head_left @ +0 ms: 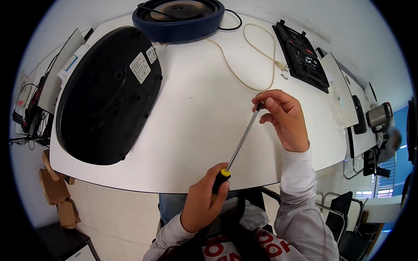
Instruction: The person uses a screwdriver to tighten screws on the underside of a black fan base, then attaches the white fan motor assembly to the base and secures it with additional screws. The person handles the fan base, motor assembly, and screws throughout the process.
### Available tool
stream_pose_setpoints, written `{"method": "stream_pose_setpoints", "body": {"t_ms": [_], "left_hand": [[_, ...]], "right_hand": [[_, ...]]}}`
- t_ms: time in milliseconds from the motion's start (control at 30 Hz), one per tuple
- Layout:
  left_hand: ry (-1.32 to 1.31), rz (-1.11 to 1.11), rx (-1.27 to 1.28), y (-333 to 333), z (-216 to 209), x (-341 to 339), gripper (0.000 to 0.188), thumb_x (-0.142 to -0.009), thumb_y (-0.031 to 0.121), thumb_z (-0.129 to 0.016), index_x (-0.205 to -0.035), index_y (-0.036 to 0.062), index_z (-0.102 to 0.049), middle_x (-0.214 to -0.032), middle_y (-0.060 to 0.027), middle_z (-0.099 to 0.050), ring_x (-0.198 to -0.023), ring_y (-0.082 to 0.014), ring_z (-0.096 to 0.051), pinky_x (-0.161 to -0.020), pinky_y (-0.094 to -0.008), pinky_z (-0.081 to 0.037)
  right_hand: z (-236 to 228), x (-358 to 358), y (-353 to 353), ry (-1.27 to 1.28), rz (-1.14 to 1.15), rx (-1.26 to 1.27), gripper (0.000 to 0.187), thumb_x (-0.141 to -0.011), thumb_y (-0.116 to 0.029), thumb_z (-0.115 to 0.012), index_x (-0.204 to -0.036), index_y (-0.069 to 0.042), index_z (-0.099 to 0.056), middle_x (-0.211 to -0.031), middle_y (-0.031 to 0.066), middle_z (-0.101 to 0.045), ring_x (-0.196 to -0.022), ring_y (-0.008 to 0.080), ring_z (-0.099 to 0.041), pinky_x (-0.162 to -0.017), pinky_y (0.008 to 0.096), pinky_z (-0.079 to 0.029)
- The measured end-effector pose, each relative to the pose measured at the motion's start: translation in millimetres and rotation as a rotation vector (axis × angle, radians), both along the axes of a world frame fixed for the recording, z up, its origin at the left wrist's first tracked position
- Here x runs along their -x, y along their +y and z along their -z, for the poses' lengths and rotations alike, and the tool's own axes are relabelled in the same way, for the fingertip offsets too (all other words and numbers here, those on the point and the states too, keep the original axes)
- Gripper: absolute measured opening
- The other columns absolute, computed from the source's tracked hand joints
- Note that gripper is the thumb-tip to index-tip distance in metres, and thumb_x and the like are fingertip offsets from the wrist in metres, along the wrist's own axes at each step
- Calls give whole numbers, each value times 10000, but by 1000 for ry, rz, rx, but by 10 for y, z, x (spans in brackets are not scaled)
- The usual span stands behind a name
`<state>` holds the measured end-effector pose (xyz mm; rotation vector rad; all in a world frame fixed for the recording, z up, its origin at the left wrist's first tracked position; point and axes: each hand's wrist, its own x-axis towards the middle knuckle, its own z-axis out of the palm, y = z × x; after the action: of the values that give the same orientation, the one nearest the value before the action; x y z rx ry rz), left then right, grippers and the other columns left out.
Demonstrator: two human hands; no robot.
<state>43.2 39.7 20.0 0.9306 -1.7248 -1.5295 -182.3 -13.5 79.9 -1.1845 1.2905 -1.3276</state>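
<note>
A long screwdriver (242,141) with a black and yellow handle slants up and to the right over the front of the table. My left hand (203,196) is wrapped round its handle. At the far end my right hand (285,119) pinches the dark tip between thumb and fingers; whether a small screw sits there I cannot make out. To the left stands a big black oval plastic housing (102,104), its underside with labels and screw holes facing me. Beyond my right hand, a few small screws (284,76) lie on the table.
A round dark blue appliance (178,21) with a black cable sits at the back of the white table (196,117). A cream power cord (230,69) loops across the surface to its plug. An open black tool case (300,56) lies far right. Cardboard boxes (54,187) stand on the floor left.
</note>
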Motion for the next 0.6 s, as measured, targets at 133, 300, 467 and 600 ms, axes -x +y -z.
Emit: {"method": "stream_pose_setpoints", "body": {"t_ms": [133,300,467,600], "left_hand": [[-21,16,-54,-5,-29,-15,326,-893,145,-501,-1195,31,-455,-831,-158,-595,-638,-293,-592,-614,-304,-465],[-30,19,-43,-3,-34,-20,326,-893,148,-499,-1195,33,-458,-847,-162,-596,-675,-302,-603,-638,-306,-470],[-24,9,3,5,-26,-19,328,-892,149,-501,-1199,38,-462,-854,-158,-596,-686,-296,-609,-648,-294,-473],[-23,14,-24,6,-37,-29,330,-892,148,-502,-1202,44,-462,-840,-154,-595,-678,-289,-606,-643,-292,-471]], "right_hand": [[-36,63,-10,-30,-81,-55,218,-894,-205,-554,-998,-23,-610,-923,76,-642,-845,143,-610,-681,257,-511],[-62,108,-26,-38,-132,-78,221,-901,-202,-545,-1004,-15,-602,-934,78,-633,-842,140,-608,-712,268,-522],[-21,121,-33,-148,-175,-62,226,-907,-190,-535,-1009,3,-592,-939,82,-618,-837,138,-604,-755,292,-533],[-25,93,-34,-183,-174,-76,209,-907,-180,-531,-979,13,-564,-905,81,-593,-823,143,-589,-717,275,-538]]}}
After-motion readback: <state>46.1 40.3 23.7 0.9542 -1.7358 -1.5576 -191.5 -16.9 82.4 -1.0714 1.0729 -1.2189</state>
